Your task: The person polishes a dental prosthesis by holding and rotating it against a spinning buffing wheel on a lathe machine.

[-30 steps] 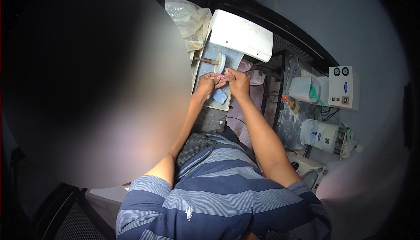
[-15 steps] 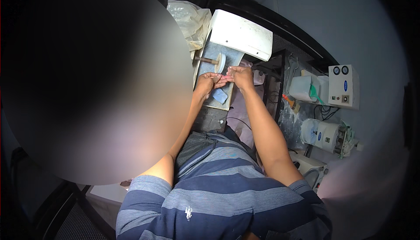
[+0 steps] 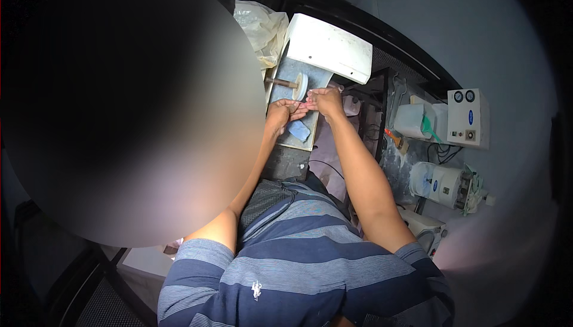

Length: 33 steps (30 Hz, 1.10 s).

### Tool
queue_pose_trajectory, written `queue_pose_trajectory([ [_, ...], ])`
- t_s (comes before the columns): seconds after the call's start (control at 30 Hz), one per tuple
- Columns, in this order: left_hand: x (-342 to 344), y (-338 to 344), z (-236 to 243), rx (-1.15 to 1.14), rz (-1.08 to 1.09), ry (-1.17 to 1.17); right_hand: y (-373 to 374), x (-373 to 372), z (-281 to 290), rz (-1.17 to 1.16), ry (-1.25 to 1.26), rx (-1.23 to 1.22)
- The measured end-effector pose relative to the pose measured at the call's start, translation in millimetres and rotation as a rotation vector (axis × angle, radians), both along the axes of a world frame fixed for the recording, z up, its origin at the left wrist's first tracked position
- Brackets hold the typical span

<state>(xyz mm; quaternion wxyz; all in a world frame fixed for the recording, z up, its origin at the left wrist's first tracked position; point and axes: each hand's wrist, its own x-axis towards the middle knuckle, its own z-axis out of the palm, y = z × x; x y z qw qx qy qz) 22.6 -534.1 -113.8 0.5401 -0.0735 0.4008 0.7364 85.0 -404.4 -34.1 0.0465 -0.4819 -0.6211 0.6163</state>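
Pinching a small pink piece (image 3: 308, 104) (material unclear), left hand (image 3: 283, 113) and right hand (image 3: 326, 101) have fingertips nearly closed; likely light, perhaps brittle; grip its ends.

The piece (image 3: 305, 105) is pink, the wheel (image 3: 302, 87) off-white, its shaft (image 3: 280, 82) brown. The scrap (image 3: 299, 130) is pale blue, the cover (image 3: 330, 48) white with dark spots, the bag (image 3: 261, 27) cream. The scoop (image 3: 427, 126) is green, the brush handle (image 3: 391, 135) orange-red. Navy and grey-blue stripes band the shirt (image 3: 298, 246).
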Motion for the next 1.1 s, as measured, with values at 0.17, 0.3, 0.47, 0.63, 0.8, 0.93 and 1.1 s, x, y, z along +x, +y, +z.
queue_pose_trajectory([
  [0.17, -1.5, 0.2, -7.3, -0.018, 0.05, -0.019, -1.6, -3.5, -6.8, 0.052, -0.01, 0.033],
  [0.3, -3.2, 1.7, -8.6, -0.05, 0.055, -0.027, -2.0, -1.7, -14.6, -0.006, 0.057, 0.02],
  [0.47, -6.8, 5.2, -13.8, -0.07, 0.064, -0.032, -0.9, -2.0, -28.2, -0.036, 0.094, -0.018],
  [0.63, -9.5, 7.2, -16.0, -0.092, 0.121, -0.04, -5.4, -4.4, -32.7, -0.06, 0.048, 0.067],
  [0.8, -10.7, 9.5, -12.3, -0.127, 0.117, 0.03, -6.9, -5.2, -32.6, -0.029, 0.054, 0.036],
  [0.93, -15.4, 8.9, -5.5, -0.177, 0.129, 0.145, -11.2, -5.9, -30.4, -0.055, 0.049, 0.025],
  [1.1, -19.6, 7.0, -4.9, -0.198, 0.072, 0.349, -12.8, -5.1, -28.3, -0.169, 0.07, -0.088],
])
